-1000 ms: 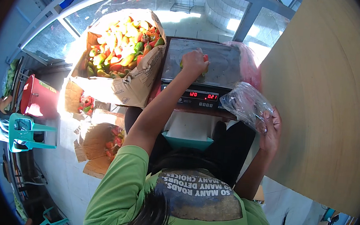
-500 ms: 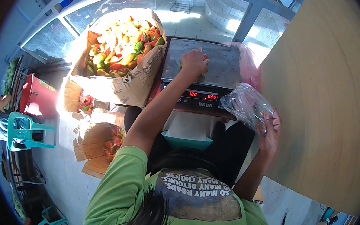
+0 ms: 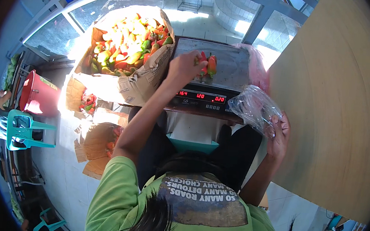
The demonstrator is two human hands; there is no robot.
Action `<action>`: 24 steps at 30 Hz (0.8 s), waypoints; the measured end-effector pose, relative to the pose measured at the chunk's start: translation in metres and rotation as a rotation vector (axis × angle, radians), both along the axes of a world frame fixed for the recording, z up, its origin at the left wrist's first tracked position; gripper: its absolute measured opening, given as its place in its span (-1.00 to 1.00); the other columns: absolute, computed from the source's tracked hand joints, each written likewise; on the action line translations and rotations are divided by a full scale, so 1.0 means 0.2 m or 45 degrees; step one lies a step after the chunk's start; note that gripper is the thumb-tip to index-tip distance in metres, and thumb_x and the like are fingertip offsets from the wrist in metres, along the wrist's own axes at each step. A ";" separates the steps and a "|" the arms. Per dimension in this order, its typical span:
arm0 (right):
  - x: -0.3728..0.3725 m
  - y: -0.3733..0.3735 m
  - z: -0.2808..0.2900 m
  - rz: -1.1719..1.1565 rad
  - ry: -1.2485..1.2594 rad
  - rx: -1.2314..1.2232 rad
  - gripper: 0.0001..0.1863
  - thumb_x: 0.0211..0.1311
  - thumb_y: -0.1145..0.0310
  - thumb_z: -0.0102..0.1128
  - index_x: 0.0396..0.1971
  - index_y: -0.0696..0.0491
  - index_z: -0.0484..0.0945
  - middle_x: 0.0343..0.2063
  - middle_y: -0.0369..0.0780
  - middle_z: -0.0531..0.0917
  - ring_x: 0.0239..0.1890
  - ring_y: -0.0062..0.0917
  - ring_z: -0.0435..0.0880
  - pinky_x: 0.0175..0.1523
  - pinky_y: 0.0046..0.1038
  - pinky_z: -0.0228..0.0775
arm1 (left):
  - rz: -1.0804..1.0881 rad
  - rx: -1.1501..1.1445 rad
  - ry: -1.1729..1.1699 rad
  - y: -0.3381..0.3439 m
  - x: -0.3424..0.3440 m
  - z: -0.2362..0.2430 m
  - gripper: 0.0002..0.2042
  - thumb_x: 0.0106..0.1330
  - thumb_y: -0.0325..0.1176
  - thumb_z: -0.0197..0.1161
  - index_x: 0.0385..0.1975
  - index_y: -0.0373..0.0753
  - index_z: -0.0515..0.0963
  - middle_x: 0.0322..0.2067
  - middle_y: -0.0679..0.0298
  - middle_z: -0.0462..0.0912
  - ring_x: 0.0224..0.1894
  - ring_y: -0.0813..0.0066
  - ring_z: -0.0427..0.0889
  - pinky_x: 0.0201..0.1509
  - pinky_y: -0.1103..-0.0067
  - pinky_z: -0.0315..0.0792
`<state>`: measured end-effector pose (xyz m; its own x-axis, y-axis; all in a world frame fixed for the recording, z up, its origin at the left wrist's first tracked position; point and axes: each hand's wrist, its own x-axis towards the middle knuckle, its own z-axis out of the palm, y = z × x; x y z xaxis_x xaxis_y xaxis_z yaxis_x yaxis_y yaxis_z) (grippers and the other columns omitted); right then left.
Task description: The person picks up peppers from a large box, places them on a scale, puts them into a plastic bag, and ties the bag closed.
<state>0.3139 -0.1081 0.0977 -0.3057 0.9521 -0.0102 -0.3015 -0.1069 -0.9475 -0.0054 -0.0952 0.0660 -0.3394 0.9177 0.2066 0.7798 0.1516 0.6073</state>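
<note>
From the head camera, had the left hand (image 3: 183, 69) above the flat grey metal plate (image 3: 234, 70) of a dark electronic scale (image 3: 201, 103), with fingers bent at the elongated red and green peppers (image 3: 212, 66) lying on that plate; could not tell whether grasping or free of any. Held a crumpled, clear plastic bag (image 3: 253, 104) in the right hand (image 3: 279, 133), with thumb and fingers closed on its right end. Saw leftward an open brown cardboard carton (image 3: 143, 86) heaped with multicoloured peppers (image 3: 123, 44); rightward, a broad pale wooden board (image 3: 329, 106).
</note>
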 end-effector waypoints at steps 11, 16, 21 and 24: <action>-0.16 -0.07 -0.02 0.133 -0.306 0.080 -0.88 0.13 0.38 0.13 -0.41 0.12 0.47 -0.66 -0.42 0.38 -0.75 -0.82 0.22 -0.65 -0.70 -0.01 | 0.510 -0.016 0.481 -0.27 -0.73 0.24 -0.68 0.17 -0.10 0.12 -0.32 -0.26 0.53 -0.33 0.09 0.57 -0.26 0.23 0.56 -0.21 0.42 0.41; -0.37 -0.12 -0.04 0.455 -0.766 0.659 -0.82 0.05 0.43 0.18 -0.34 0.17 0.49 -0.62 -0.22 0.50 -0.65 -0.55 0.44 -0.50 -0.55 0.26 | 0.076 0.257 -0.102 -0.36 -0.26 0.25 -0.69 0.21 -0.18 0.11 -0.20 -0.29 0.48 -0.26 0.13 0.53 -0.19 0.32 0.53 -0.09 0.45 0.36; -0.54 -0.13 -0.04 0.784 -0.752 0.885 -0.79 0.01 0.50 0.19 -0.30 0.20 0.48 -0.53 -0.20 0.54 -0.57 -0.59 0.44 -0.41 -0.57 0.31 | -0.657 -0.266 -0.546 -0.45 -0.05 0.04 -0.68 0.27 -0.25 0.04 -0.06 -0.30 0.42 -0.12 0.13 0.49 -0.10 0.47 0.47 0.04 0.58 0.30; -0.61 -0.11 -0.04 0.865 -0.667 0.911 -0.78 -0.02 0.51 0.19 -0.30 0.19 0.49 -0.55 -0.15 0.53 -0.58 -0.56 0.44 -0.39 -0.57 0.32 | -0.907 -0.483 -0.803 -0.52 -0.04 -0.13 -0.67 0.25 -0.30 0.06 -0.04 -0.35 0.39 -0.14 0.18 0.50 -0.14 0.58 0.46 0.00 0.62 0.32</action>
<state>0.1924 -0.1294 0.0893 -0.8833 0.4270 0.1936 0.0668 0.5233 -0.8495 -0.0127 -0.1997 0.0397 0.3639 0.9164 -0.1669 0.3190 0.0457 0.9466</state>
